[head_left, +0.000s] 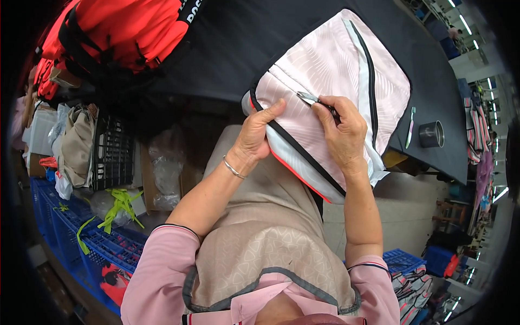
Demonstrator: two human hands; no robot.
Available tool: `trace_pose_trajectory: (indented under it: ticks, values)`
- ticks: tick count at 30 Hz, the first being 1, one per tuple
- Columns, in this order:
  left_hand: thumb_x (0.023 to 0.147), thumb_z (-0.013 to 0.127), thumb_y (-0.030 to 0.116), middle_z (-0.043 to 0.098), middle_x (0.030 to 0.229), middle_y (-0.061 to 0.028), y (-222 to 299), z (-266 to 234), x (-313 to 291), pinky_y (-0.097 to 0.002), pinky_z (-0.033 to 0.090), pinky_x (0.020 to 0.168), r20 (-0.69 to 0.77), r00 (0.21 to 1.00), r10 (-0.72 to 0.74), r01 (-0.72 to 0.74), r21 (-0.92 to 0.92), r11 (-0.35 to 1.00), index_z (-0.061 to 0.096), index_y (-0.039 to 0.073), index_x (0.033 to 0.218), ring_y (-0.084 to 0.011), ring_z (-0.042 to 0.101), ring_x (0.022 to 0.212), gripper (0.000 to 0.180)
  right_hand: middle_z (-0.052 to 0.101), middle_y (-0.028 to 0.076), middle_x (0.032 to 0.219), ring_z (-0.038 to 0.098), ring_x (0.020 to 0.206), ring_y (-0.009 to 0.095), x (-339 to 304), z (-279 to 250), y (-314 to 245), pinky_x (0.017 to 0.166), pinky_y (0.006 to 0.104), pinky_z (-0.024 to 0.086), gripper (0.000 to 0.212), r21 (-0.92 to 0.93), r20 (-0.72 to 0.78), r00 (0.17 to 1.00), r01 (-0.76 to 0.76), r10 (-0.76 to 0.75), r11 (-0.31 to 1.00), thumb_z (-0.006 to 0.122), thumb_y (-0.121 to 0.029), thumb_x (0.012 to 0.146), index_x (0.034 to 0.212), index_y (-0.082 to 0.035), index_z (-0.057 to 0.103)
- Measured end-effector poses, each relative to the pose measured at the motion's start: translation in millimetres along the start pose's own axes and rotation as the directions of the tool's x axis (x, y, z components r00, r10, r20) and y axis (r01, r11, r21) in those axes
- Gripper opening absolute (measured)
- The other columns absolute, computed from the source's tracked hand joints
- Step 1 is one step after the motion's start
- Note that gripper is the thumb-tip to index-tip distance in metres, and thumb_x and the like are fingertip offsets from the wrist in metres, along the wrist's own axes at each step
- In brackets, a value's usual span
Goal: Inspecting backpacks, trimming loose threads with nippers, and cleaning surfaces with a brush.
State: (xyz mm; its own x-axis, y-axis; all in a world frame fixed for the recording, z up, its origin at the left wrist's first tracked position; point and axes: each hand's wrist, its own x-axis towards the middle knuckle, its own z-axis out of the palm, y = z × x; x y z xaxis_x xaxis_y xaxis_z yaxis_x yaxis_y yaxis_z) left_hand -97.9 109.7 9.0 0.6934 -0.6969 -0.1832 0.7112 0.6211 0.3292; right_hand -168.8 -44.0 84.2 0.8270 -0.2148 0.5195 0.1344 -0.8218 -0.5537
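A pale pink patterned fabric bag piece (309,62) with black-bound edges lies partly on the black table and hangs over its near edge toward my lap. A black zipper (369,67) runs along its right part beside a white strip. My left hand (253,135) is closed on the piece's left edge, thumb on top and the other fingers hidden beneath. In my right hand (346,132) is a pair of small thread snips (306,97), blades pointing left, at a pale seam line on the fabric. Whether the blades touch a thread is too small to tell.
On the black table (227,43) lie bright red bags (135,30) at far left, and a toothbrush (410,127) and metal cup (431,134) at right. A black crate (112,154), blue crates (65,216) and lime-green straps (120,206) are at lower left.
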Motion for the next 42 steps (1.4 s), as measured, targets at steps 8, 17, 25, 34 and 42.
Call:
trace_pose_trajectory:
  ticks: [8, 17, 25, 34, 42]
  values:
    - [0.092, 0.067, 0.013, 0.065, 0.116, -0.0116, -1.0, 0.2, -0.1, -0.0394, 0.052, 0.097, 0.003, 1.000, -0.031, 0.031, -0.043, 0.999, 0.058, 0.001, 0.123, -0.0227, 0.064, 0.107, 0.035, 0.067, 0.009, 0.081, 0.065, 0.072, 0.023, 0.2, 2.4, 5.1, 0.064, 0.0316, 0.051, 0.015, -0.065, -0.009, 0.996, 0.087, -0.087, 0.994, 0.076, -0.010, 0.080, 0.090, -0.003, 0.068]
    - [0.091, 0.068, 0.014, 0.064, 0.116, -0.0113, 4.2, -2.6, 1.6, -0.0394, 0.052, 0.097, -0.027, 0.999, 0.017, -0.015, 0.069, 0.997, 0.057, 0.000, 0.124, -0.0229, 0.063, 0.107, 0.038, 0.068, 0.006, 0.085, 0.061, 0.077, 0.009, -3.6, -2.9, 16.3, 0.073, 0.0232, 0.051, 0.016, 0.440, 0.082, 0.904, -0.411, 0.420, 0.798, 0.065, -0.013, 0.095, 0.101, 0.002, 0.066]
    - [0.091, 0.068, 0.015, 0.063, 0.117, -0.0111, 8.2, 0.4, 0.6, -0.0390, 0.052, 0.096, -0.038, 0.997, 0.067, -0.062, 0.133, 0.989, 0.055, 0.001, 0.126, -0.0226, 0.062, 0.108, 0.039, 0.067, 0.004, 0.085, 0.062, 0.073, 0.011, -6.3, 5.1, 15.7, 0.069, 0.0249, 0.051, 0.015, 0.465, 0.117, 0.935, -0.349, 0.335, 0.814, 0.071, -0.013, 0.090, 0.098, -0.001, 0.067]
    - [0.092, 0.067, 0.015, 0.064, 0.116, -0.0083, 6.8, -9.0, 2.2, -0.0373, 0.051, 0.096, -0.025, 0.999, 0.040, -0.037, 0.103, 0.994, 0.057, 0.003, 0.125, -0.0200, 0.063, 0.107, 0.036, 0.067, 0.009, 0.081, 0.065, 0.073, 0.023, -1.7, 15.2, 1.5, 0.064, 0.0330, 0.051, 0.016, -0.047, -0.051, 0.997, 0.061, -0.063, 0.997, 0.075, -0.014, 0.082, 0.090, -0.004, 0.066]
    - [0.092, 0.067, 0.014, 0.064, 0.116, -0.0088, 7.9, -6.8, -0.3, -0.0381, 0.052, 0.096, -0.059, 0.998, 0.030, -0.024, 0.101, 0.995, 0.057, 0.002, 0.124, -0.0206, 0.063, 0.107, 0.036, 0.066, 0.004, 0.080, 0.060, 0.073, 0.010, -4.7, 13.1, 12.6, 0.065, 0.0238, 0.047, 0.012, 0.178, 0.062, 0.983, -0.182, 0.174, 0.967, 0.070, -0.009, 0.090, 0.097, 0.000, 0.067]
